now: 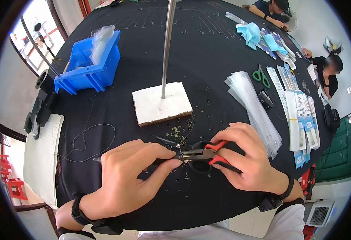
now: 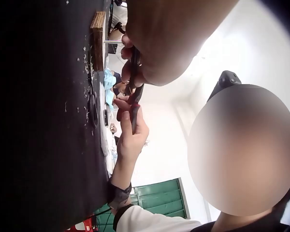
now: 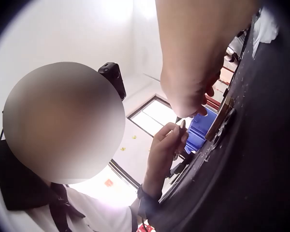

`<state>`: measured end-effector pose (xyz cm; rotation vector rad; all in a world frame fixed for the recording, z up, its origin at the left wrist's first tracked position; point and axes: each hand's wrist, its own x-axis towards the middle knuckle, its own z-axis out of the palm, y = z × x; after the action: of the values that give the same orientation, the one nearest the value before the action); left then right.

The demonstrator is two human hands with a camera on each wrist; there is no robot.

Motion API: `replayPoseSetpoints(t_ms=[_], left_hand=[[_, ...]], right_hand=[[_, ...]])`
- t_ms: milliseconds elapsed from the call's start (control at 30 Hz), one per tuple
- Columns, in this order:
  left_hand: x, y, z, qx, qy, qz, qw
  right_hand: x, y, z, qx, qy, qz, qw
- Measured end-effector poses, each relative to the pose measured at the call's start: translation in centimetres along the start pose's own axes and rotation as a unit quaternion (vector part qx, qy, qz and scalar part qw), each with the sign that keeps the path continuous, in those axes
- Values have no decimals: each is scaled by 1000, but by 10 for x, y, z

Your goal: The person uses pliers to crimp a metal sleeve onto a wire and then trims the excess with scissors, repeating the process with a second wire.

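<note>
My left hand (image 1: 131,176) pinches a slim dark rod-like piece (image 1: 98,159) between thumb and forefinger. Its greyish tip sticks out to the left, and most of it is hidden by the hand. My right hand (image 1: 245,160) grips pliers (image 1: 210,153) with red and black handles. The pliers' metal nose reaches the left fingertips, where it overlaps the end of the dark piece; I cannot tell whether it bites on it. Beneath the pliers lies a pair of black scissors (image 1: 201,167) on the black cloth. Small greenish clippings (image 1: 175,131) are scattered just beyond.
A white block (image 1: 161,106) with an upright metal rod (image 1: 167,48) stands ahead. Blue bin (image 1: 89,78), stapler (image 1: 39,112) and notebook (image 1: 43,160) are at left. Clear plastic sleeves (image 1: 255,112), green-handled scissors (image 1: 261,77) and packaged strips (image 1: 303,120) lie right. Other people sit far right.
</note>
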<state>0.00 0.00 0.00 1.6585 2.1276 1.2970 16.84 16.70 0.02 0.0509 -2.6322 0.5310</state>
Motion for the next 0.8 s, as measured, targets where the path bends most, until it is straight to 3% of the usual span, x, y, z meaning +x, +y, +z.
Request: replayPoseSetpoints(t_ms=[800], left_hand=[[1, 1, -3, -3, -31, 27, 999]], right_hand=[[-3, 1, 0, 3, -7, -25, 1000]])
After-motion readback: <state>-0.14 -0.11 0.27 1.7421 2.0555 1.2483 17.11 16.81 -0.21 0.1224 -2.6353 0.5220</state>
